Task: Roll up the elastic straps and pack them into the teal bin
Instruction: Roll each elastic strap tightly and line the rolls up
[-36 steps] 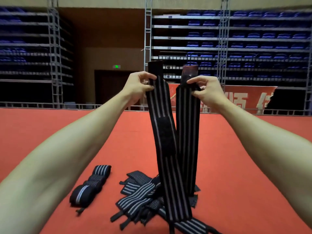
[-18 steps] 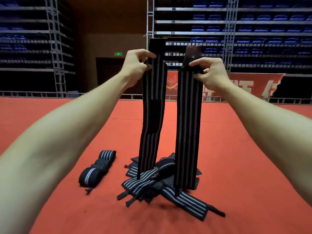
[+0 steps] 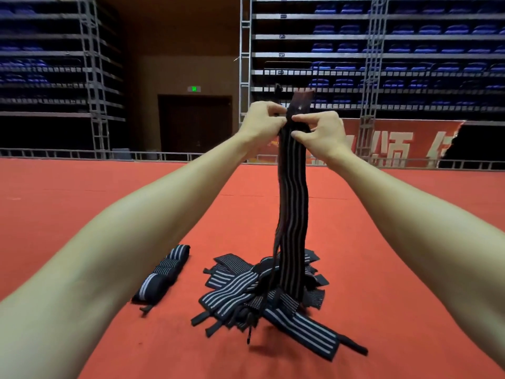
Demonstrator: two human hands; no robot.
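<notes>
Above the pile of loose straps point(image 3: 232, 292), arms stretched forward: your left hand point(image 3: 262, 124) and right hand point(image 3: 321, 136) meet at the upper end of the held strap point(image 3: 293, 214). Left hand: fingers curled, pinching the strap's left edge. Right hand: thumb and forefinger pinching the right edge at the same height, remaining fingers curled just below. The two hands' fingertips almost touch across the strap.

Held strap: black with pale lengthwise stripes, hanging nearly straight down from your hands toward the pile. A dark end tab point(image 3: 302, 101) stands up above your fingers. A second, darker layer shows along the strap's left edge; you cannot tell from this view whether it is one strap doubled or two laid together. The lower end overlaps the pile in view; contact with the pile cannot be confirmed. A thin cord point(image 3: 269, 291) dangles from the strap down across the pile's front.

Pile: flat, unrolled striped straps lying crossed over one another on the red floor point(image 3: 82, 214), several tab ends sticking out toward you.

Left of the pile, apart from it: a short row of rolled straps point(image 3: 164, 270) lying end to end on the floor.

Beyond the pile, far back: a low railing, a dark doorway point(image 3: 195, 124) with a green sign point(image 3: 194, 89) over it, tiers of blue seats point(image 3: 410, 46), a red banner point(image 3: 396, 144)
</notes>
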